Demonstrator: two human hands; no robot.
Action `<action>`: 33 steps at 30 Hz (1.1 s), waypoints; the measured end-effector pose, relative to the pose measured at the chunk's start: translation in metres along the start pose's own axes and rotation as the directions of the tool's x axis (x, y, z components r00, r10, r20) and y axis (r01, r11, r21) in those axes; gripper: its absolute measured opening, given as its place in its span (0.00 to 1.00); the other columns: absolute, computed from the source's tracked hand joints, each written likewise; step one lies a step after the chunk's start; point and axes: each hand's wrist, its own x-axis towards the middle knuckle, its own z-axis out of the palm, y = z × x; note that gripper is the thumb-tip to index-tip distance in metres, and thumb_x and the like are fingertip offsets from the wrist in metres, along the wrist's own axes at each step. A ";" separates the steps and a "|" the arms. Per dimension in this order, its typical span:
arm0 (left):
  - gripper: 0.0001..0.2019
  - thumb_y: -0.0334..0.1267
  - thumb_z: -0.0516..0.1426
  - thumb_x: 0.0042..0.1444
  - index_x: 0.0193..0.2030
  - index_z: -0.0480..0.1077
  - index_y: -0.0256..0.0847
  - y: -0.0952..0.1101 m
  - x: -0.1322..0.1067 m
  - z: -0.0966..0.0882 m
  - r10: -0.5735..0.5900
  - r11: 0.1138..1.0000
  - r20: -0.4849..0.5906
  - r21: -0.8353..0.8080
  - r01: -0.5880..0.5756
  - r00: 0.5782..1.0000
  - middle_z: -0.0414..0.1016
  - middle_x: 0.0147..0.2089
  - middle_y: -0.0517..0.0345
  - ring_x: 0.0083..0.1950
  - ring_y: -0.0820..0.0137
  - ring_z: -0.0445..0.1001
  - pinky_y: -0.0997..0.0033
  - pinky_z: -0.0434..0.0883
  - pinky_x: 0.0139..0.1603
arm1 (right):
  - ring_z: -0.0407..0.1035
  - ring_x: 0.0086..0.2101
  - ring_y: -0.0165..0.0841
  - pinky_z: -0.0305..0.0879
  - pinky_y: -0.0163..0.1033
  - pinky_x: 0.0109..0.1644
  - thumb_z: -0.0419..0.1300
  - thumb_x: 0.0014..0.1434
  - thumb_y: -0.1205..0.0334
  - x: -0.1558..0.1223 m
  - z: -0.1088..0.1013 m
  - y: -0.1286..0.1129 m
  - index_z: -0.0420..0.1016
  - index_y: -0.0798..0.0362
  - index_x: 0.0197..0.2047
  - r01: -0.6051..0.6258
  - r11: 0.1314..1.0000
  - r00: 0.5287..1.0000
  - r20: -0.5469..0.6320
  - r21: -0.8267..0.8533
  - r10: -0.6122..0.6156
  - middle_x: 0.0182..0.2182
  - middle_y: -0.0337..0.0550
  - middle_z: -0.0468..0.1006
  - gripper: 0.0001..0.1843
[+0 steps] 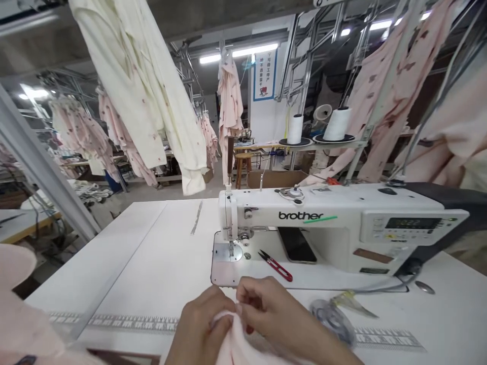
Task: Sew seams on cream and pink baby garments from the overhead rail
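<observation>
Both my hands meet near the front edge of the white table, below the sewing machine (266, 213). My left hand (201, 324) is closed, with thumb and fingers pinching the edge of pale pink fabric (238, 344). Close against it, my right hand (266, 309) is closed too, fingertips pinched at the same fabric edge. The rest of the cloth hangs down out of the frame. Just beyond my hands lie red thread snips (276, 265) on the machine bed, beside a black phone (297, 246).
A ruler tape (133, 323) runs along the table's front. Right of my hands are a clear round container (333, 319) and a yellowish pointed tool (353, 302). Thread cones (338, 124) stand behind the machine. Cream garments (152, 96) hang overhead; pink fabric (23, 309) lies at left.
</observation>
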 end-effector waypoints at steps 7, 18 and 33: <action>0.09 0.31 0.50 0.55 0.31 0.70 0.45 -0.009 -0.009 0.009 0.129 0.992 -0.202 0.030 -0.125 0.971 0.70 0.43 0.58 0.34 0.73 0.70 0.76 0.65 0.34 | 0.52 0.08 0.22 0.42 0.26 0.10 0.57 0.40 0.59 0.032 0.009 0.017 0.65 0.56 0.22 -0.317 0.799 0.911 0.397 0.511 0.108 0.10 0.34 0.64 0.08; 0.10 0.34 0.46 0.59 0.36 0.68 0.46 -0.020 0.001 0.008 0.167 0.974 -0.260 0.193 -0.118 0.951 0.73 0.38 0.56 0.38 0.70 0.71 0.73 0.66 0.38 | 0.66 0.31 0.36 0.55 0.36 0.33 0.53 0.56 0.48 -0.007 0.008 -0.001 0.68 0.51 0.40 -0.002 0.963 0.992 -0.122 -0.268 -0.032 0.30 0.42 0.73 0.16; 0.10 0.44 0.56 0.52 0.32 0.69 0.39 -0.010 0.049 -0.022 -0.243 0.945 0.154 -0.187 0.270 0.958 0.66 0.33 0.59 0.36 0.71 0.64 0.74 0.59 0.35 | 0.62 0.30 0.32 0.54 0.34 0.32 0.55 0.56 0.58 0.024 0.007 0.029 0.70 0.53 0.29 0.054 0.998 0.953 -0.297 -0.033 -0.061 0.26 0.36 0.70 0.09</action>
